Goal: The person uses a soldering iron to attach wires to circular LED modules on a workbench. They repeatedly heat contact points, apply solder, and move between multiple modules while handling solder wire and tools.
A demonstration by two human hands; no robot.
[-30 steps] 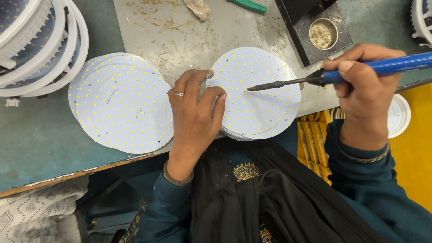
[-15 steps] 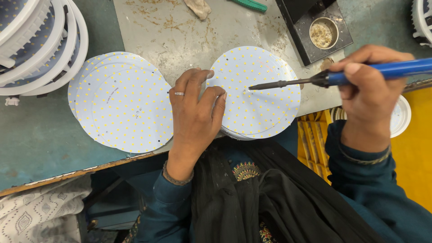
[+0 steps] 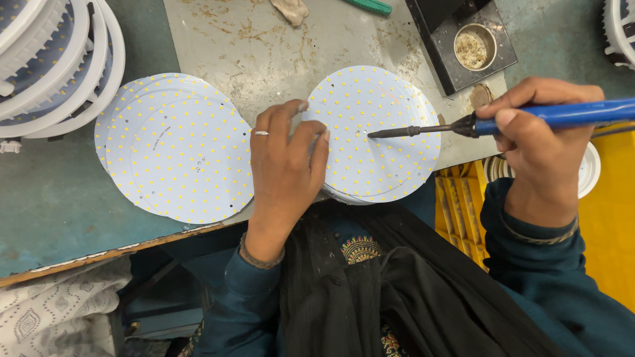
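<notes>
Gripping a blue soldering iron, the right hand is bringing its tip onto the round LED board at frame centre, while the open left hand is pressing the board's edge; a steady touch seems needed.

A worn teal workbench fills the left and upper right of the frame, with a stained grey metal sheet laid over its middle. Yellow flooring shows at the right edge, and patterned pale cloth lies in the lower left corner.
</notes>
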